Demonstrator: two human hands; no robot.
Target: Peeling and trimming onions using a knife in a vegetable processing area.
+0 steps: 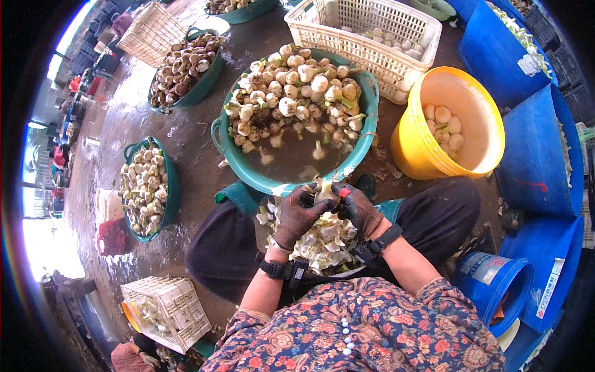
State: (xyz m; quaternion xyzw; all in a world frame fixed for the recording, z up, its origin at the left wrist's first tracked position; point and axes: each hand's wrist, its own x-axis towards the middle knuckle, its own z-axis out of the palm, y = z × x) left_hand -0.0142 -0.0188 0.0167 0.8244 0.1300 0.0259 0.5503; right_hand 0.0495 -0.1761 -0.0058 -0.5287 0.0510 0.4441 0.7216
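Between my two gloved hands, just over the near rim of a green plastic tub point(260, 183), is a garlic bulb point(326, 196) with its pale stem upward. My left hand point(301, 211) grips one side of it, thumb across the front. From the other side my right hand point(361, 209) holds it; something red shows at those fingers, too small to name. The tub contains murky water and many soil-stained garlic bulbs point(288, 107), heaped toward the far side. Below my hands, between my knees, lies a pile of stripped garlic skins point(325, 242).
Right of the tub stands a yellow bucket point(418, 149) with cleaned bulbs inside. Beyond is a white plastic crate point(362, 51) holding pale bulbs. Blue plastic containers point(534, 158) line the right. Green baskets of garlic point(146, 186) and a tipped crate point(181, 307) sit leftward on wet floor.
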